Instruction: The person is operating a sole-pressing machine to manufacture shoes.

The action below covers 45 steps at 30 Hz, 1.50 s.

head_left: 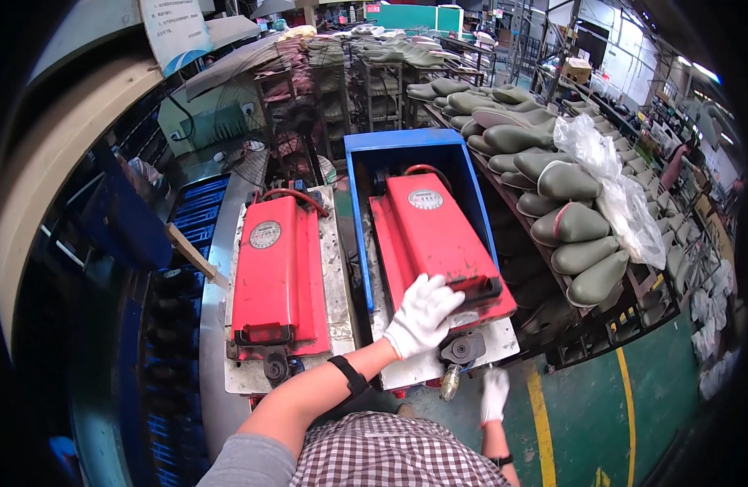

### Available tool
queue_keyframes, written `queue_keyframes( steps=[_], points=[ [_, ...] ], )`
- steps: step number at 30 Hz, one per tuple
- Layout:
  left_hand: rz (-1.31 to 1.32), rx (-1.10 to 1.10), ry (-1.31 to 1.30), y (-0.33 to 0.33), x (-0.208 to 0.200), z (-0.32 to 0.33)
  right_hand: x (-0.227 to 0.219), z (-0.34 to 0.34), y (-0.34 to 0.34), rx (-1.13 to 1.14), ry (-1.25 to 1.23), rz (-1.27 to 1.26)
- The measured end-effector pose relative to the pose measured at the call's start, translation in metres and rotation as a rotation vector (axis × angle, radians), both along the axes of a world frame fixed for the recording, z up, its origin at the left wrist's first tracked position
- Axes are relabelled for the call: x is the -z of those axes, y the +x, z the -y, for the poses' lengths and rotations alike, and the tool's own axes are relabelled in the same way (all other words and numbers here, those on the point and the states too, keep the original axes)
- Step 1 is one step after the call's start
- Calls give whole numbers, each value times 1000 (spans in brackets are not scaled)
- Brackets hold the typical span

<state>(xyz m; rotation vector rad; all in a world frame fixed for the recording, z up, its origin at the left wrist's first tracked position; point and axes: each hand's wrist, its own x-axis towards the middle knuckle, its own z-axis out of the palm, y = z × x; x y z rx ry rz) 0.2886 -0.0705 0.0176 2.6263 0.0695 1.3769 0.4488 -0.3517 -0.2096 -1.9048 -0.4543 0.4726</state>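
Racks of blue slats (199, 215) fill the left of my view, with a wooden bar (194, 256) slanting beside them. Next along I see the first red cover (260, 280), a long ridged casing with a round silver badge on top, lying on a scuffed pale baseplate (335, 276); a dark red hose (305, 197) curves over its rear end. In front of that baseplate my left forearm, with a black band (348, 375) around it, reaches up from a checked garment (390, 454).

Right of centre lies the second red cover (439, 223), with a blue housing (402, 140) around its rear and sides. My left hand (423, 316), in a white glove, rests on the front end of this cover, fingers extended and somewhat spread, just beside the black handle (478, 288); I make out nothing grasped in it. Below sits a dark round fitting (463, 349), with a tapered metallic piece (450, 381) hanging under it.

Further right, my right hand (495, 395), also white-gloved, is low near the baseplate's front corner, fingers seemingly bent; I cannot tell whether it has hold of anything. Beyond, olive-green boots (565, 183) lie packed on a rack, crumpled clear plastic (589, 142) draped over some, above a green floor (658, 381) with yellow lines (542, 422).
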Motion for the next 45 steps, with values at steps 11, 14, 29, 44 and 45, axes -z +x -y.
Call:
queue_keyframes(
  steps=[11, 14, 29, 44, 45],
  points=[
    [-94, -77, 79, -4, 126, 3, -83, -26, -74, -177, 464, -1416],
    [-58, -117, 104, -4, 127, 5, -90, -19, -55, -126, 411, -1350],
    [-157, -241, -322, -132, 39, 12, -169, -73, -27, -77, 514, 67],
    [-941, -774, -698, -309, 25, -53, -123, -236, -326, -1451, -366, 231],
    [-974, -735, -748, -307, 22, -61, -125, -239, -323, -1464, -377, 155]
  ],
)
